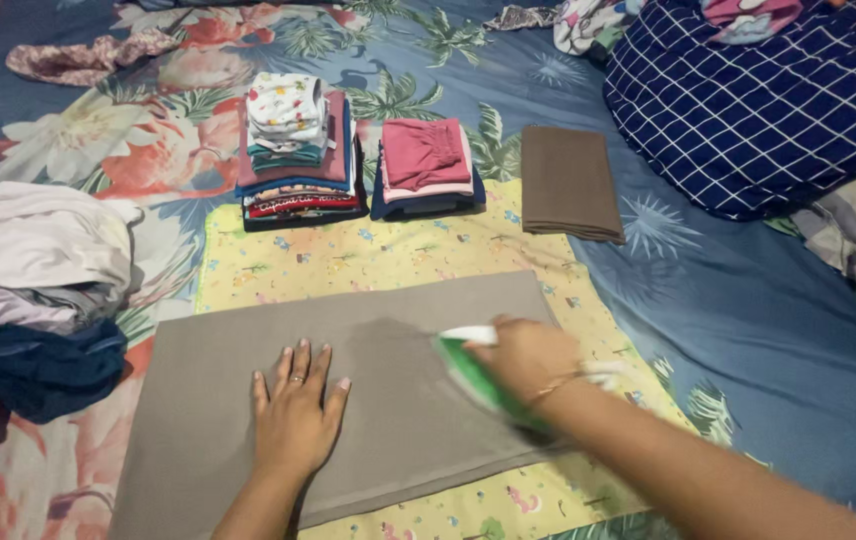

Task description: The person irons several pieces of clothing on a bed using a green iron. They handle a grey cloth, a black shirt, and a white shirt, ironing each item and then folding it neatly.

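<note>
Grey cloth (388, 400): plain taupe-grey fabric, wide rectangle, spread flat on a yellow printed mat (348, 255); smooth across most of its face, edges straight, near edge running slantwise toward lower left.
Cloth place: on the bed (748, 300), in front of the person, under both hands.
Left hand (296, 418): flat, palm down on the cloth, fingers spread and straight, ring on one finger; grips nothing, just presses the fabric.
Right hand (528, 355): closed around the handle of a green and white iron (478, 372); thin bracelet at the wrist.
Iron: blurred, sits on the right part of the cloth, just beside the left hand but apart from it.
Mat: pale yellow with small coloured prints, shows beyond the cloth at far and right sides.
Folded stacks: tall mixed pile (293, 150), shorter pile topped with pink (426, 165), one brown folded piece (570, 182), all in a row beyond the mat.
Loose clothes: white, lilac and navy heap (33, 290) left of the cloth.
Pillow: navy with white grid (768, 100), far right.
Bed sheet: blue with floral print.
</note>
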